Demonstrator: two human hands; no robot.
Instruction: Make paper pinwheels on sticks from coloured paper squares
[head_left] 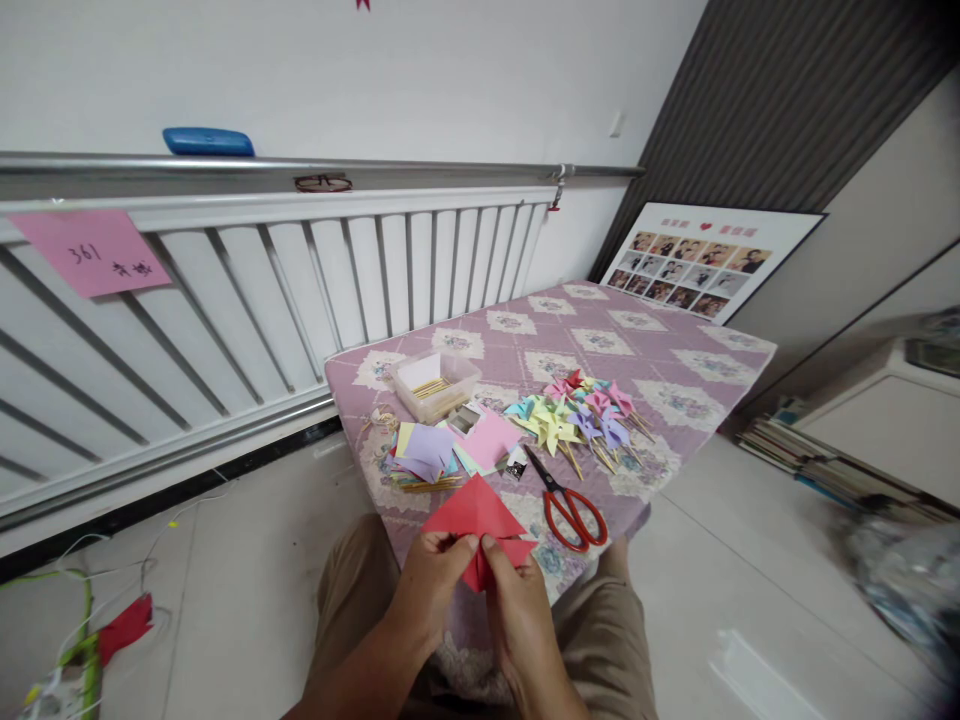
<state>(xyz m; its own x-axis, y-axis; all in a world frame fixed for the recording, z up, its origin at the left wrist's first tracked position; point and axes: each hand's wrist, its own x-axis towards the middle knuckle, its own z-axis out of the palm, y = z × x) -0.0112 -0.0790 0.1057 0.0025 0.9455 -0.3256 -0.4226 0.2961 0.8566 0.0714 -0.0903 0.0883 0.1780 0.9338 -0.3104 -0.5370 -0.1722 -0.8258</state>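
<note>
A red sheet of paper point(478, 508), creased and cut into flaps, is held over the near edge of the table. My left hand point(433, 580) pinches it from the left, thumb on top near the middle. From the right, my right hand point(519, 600) grips the same paper, its thumb close beside the left one. The fingers under the paper are hidden. Just right of the paper lie scissors with red handles point(574, 515), their blades pointing away to the upper left. Beyond the paper is a stack of coloured paper squares point(424, 450), next to a pink sheet point(489, 440).
A clear plastic box point(435, 385) with thin sticks stands behind the paper squares. Several finished paper pinwheels point(581, 415) are heaped to its right. A patterned cloth covers the table point(540, 335). A white radiator point(420, 265) runs along the wall, and a photo board point(682, 258) leans at the far end.
</note>
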